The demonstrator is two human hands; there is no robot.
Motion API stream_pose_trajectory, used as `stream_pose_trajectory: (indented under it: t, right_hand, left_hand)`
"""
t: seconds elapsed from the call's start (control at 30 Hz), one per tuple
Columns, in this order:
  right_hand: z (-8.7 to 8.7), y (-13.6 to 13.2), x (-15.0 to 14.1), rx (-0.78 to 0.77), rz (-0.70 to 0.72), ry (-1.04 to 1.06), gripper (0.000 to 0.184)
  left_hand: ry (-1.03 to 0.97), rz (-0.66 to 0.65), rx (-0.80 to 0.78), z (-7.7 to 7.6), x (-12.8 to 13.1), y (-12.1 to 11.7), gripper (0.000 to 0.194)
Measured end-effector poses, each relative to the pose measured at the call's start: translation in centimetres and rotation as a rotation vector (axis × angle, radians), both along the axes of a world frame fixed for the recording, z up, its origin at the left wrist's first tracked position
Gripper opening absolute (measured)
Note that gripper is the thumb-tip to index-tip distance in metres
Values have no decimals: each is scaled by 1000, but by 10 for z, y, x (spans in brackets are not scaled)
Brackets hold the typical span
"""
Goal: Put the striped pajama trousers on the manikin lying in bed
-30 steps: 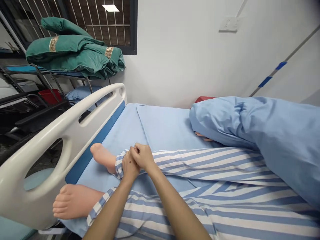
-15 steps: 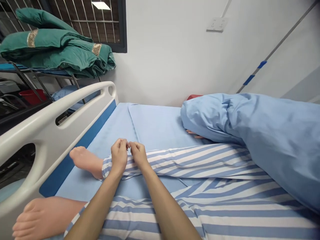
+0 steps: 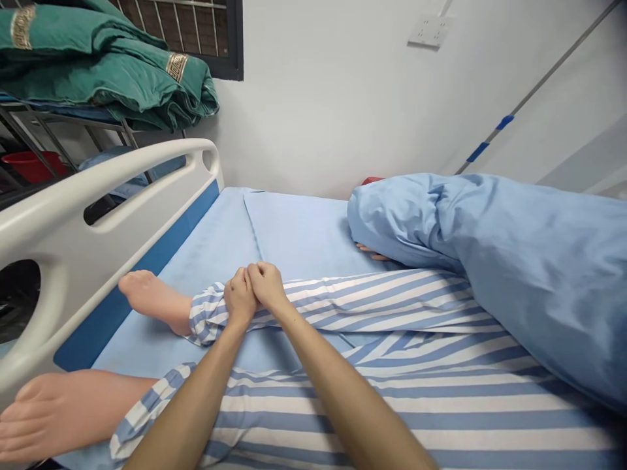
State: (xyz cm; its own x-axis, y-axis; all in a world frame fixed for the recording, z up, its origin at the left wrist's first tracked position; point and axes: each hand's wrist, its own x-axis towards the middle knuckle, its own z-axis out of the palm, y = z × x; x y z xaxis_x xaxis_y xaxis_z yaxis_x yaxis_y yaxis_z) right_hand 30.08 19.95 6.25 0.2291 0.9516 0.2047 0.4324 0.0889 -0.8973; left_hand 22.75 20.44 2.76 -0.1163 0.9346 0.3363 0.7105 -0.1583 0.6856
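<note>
Bed: here's the hospital bed's white side rail (image 3: 59,222) out left of the grip, with the blue sheet (image 3: 298,235) running beneath it.
Bundle: a blue duvet (image 3: 514,274) heaped well right of the grip.
Leg: the striped trouser leg (image 3: 392,307) lies right under the grip, a mannequin foot (image 3: 154,300) poking out just left.
Risk: a hard tug now, and the cloth could slip free or snag at the heel.
Grip: narrow! The left hand (image 3: 240,297) and right hand (image 3: 264,285) are pinched on the trouser leg, fingers meeting.

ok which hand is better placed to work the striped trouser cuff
Probably the left hand: it holds the striped trouser leg closer to the cuff and manikin foot; the right hand sits further up the leg.
</note>
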Motion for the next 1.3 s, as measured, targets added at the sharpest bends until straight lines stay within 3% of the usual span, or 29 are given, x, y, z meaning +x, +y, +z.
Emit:
stream_pose_trajectory:
  t: [0.07,0.13,0.2,0.3,0.47,0.6,0.73,0.8,0.87,0.97,1.07,1.2,1.3]
  right_hand:
    - [13,-5,12,32,57,-293,30]
    - [19,-10,25,76,112,-440,29]
    - [15,-13,37,87,92,-427,29]
    - [-5,-12,47,70,-13,-295,30]
    - [-22,-9,49,113,6,-136,31]
    - [-17,-6,53,130,-12,28,35]
    - [-15,-2,62,136,7,316,38]
    - [-15,0,66,121,17,459,38]
    - [-16,1,70,127,8,529,36]
    - [-18,1,71,169,-63,489,35]
    - [-20,3,70,186,-111,447,35]
    - [-20,3,69,145,-97,418,34]
    - [-5,-5,74,55,-121,152,31]
  left_hand:
    - [92,-30,-17,1,2,-3,23]
    - [178,-62,-46,2,5,-5,21]
    - [226,-36,-79,4,9,-7,24]
    - [260,9,-88,6,14,-8,28]
    - [246,-26,-82,4,14,-8,26]
    - [-12,-112,-133,19,19,-4,28]
    - [-585,-258,-200,54,45,4,29]
    - [-817,-261,-202,63,63,6,27]
    - [-845,-209,-136,58,78,6,27]
    - [-655,-102,-23,34,91,3,29]
    - [-535,-59,-9,16,93,1,31]
    - [-458,-69,-23,15,89,1,31]
    - [-423,-92,-22,17,86,-1,30]
